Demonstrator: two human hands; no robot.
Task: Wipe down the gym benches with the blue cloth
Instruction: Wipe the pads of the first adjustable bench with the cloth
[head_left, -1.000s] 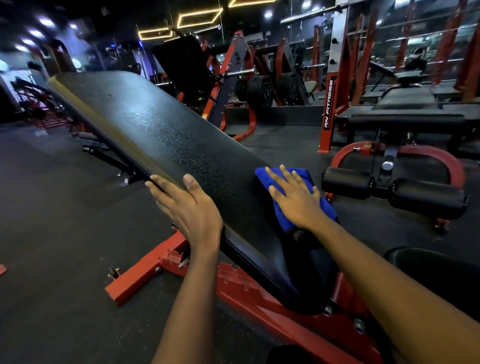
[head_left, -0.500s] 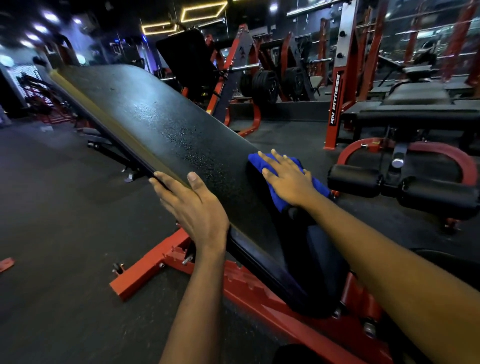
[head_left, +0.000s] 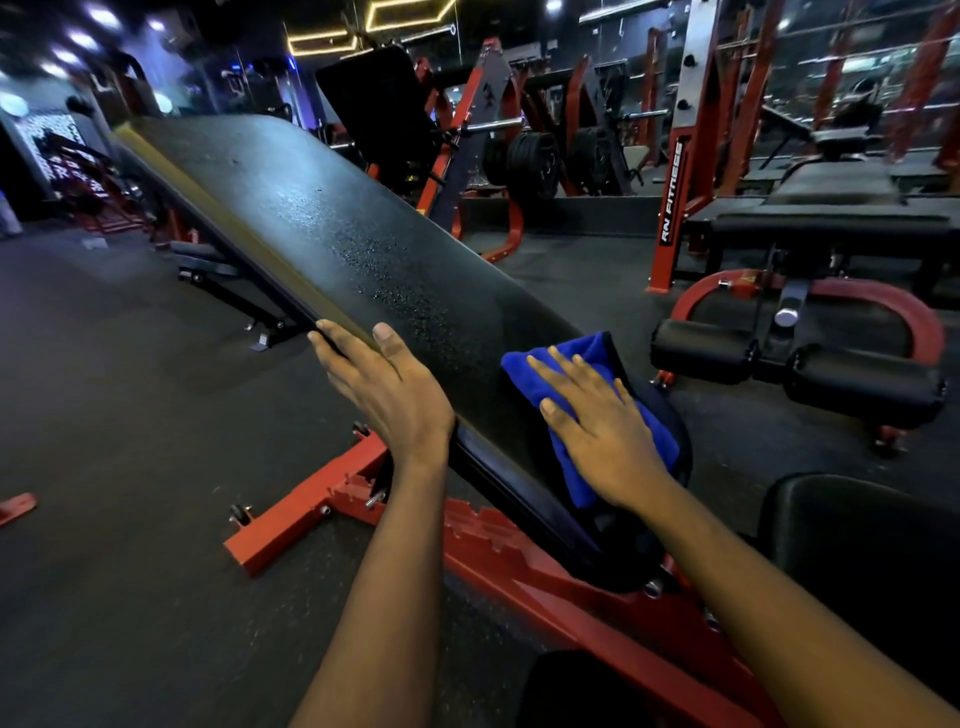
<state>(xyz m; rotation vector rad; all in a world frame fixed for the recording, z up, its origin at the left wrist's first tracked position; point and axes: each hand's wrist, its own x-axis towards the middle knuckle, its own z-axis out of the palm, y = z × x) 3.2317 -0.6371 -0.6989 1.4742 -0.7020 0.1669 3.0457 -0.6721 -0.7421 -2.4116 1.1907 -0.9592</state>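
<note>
A long black padded bench back (head_left: 311, 228) slopes up to the far left on a red steel frame (head_left: 311, 514). Water droplets speckle its middle. A folded blue cloth (head_left: 566, 384) lies on the pad's lower right edge. My right hand (head_left: 597, 421) lies flat on the cloth with fingers spread, pressing it to the pad. My left hand (head_left: 384, 384) rests on the pad's left edge, fingers straight, thumb on the top surface. The cloth's near part is hidden under my right hand.
A second bench with black roller pads (head_left: 852, 374) and a red curved frame stands to the right. A red rack upright (head_left: 675, 187) and weight plates (head_left: 535, 161) stand behind. A black seat pad (head_left: 872, 551) sits at lower right. Dark rubber floor (head_left: 104, 415) spreads to the left.
My right hand has slid the blue cloth down the pad's right edge, toward me. The left hand has stayed on the pad's left edge.
</note>
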